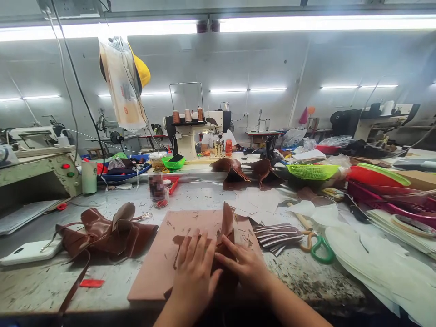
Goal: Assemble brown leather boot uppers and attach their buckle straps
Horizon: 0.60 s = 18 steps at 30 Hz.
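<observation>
Left hand [195, 268] lies nearly flat, fingers extended and close together, palm down over a brown leather piece [227, 223]; it appears to press rather than grip. Just beside it, the right hand [247, 268] reaches in with fingers stretched toward the same leather, touching the base of a raised flap; whether it pinches any cannot be told. Beneath both hands, the piece sits on a pink board [150, 268] on the bench [116, 290]. It looks light and pliable, yet stiff enough for that flap to stand; its smooth face may slide a little and could crease or scuff. The flap's free edge, just beyond the right fingertips, seems the easiest place to take hold. The flap's long axis runs upward and away from the wearer, tip pointing away; a lower part reaches leftward under the left hand, and the hands hide the overall axis. Left of the left hand lies a brown leather bundle [109, 231]; right of the right hand, striped strips [277, 236] and green-handled scissors [323, 250]. Well beyond both hands stands a sewing machine [185, 141].
</observation>
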Each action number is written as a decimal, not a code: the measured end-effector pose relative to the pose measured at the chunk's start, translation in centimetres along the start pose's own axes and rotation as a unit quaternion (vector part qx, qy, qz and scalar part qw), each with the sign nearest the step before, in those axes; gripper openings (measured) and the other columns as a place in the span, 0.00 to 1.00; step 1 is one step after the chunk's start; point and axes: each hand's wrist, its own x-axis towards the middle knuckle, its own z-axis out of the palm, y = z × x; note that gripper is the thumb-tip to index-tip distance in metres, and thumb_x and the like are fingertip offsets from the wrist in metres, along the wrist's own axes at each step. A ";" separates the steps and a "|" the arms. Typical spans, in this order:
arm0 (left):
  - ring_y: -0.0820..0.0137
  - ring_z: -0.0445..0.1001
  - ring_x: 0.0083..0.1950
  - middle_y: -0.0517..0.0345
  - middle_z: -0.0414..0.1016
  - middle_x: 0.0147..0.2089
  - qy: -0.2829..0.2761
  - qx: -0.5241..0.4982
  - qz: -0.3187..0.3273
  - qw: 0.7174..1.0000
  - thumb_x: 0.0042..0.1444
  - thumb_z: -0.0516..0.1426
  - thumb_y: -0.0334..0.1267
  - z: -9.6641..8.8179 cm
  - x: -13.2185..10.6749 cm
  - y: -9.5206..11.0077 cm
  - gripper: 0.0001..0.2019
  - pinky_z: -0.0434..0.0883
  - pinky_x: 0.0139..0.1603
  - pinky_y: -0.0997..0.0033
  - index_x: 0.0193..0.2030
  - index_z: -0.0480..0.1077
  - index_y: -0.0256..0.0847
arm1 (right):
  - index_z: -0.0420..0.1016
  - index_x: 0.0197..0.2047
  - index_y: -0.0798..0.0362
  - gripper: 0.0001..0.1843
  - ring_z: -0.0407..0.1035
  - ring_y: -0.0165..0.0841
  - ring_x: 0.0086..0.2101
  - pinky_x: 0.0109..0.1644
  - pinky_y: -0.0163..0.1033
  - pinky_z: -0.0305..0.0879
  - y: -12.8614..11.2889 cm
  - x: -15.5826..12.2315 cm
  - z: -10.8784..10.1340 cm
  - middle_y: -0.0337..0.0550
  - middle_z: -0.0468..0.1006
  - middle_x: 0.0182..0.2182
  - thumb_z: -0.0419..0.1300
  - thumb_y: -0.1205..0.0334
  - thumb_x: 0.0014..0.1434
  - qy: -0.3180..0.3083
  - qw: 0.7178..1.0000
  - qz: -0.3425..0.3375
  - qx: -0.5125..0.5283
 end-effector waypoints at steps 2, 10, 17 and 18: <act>0.54 0.70 0.52 0.46 0.73 0.51 -0.069 0.033 -0.006 0.997 0.54 0.56 0.40 0.0 0.8 -1.4 0.20 0.65 0.53 0.52 0.54 0.67 0.39 | 0.55 0.63 0.45 0.28 0.67 0.42 0.49 0.45 0.48 0.70 -1.3 -2.3 1.1 0.52 0.53 0.62 0.48 0.67 0.59 0.079 0.988 0.114 0.066; 0.56 0.69 0.50 0.45 0.72 0.49 -0.050 0.095 -0.012 0.994 0.59 0.52 0.42 1.5 1.1 -0.3 0.19 0.66 0.48 0.58 0.54 0.65 0.34 | 0.74 0.41 0.55 0.16 0.71 0.44 0.38 0.42 0.48 0.70 -3.5 -1.4 0.4 0.49 0.77 0.36 0.61 0.57 0.49 -0.023 0.863 0.412 0.292; 0.59 0.70 0.44 0.46 0.73 0.43 0.041 0.100 0.013 0.994 0.61 0.48 0.41 2.5 1.3 0.2 0.16 0.65 0.43 0.62 0.50 0.69 0.35 | 0.75 0.36 0.52 0.11 0.70 0.42 0.39 0.54 0.52 0.57 -2.5 -1.2 0.5 0.45 0.78 0.34 0.61 0.54 0.54 -0.059 0.917 0.342 0.198; 0.59 0.70 0.44 0.46 0.73 0.43 0.042 0.094 0.019 0.995 0.61 0.48 0.41 2.6 1.4 0.3 0.16 0.65 0.43 0.62 0.50 0.69 0.35 | 0.74 0.37 0.52 0.11 0.70 0.41 0.39 0.53 0.50 0.58 -2.1 -1.4 0.6 0.44 0.78 0.34 0.60 0.53 0.55 -0.065 0.923 0.342 0.163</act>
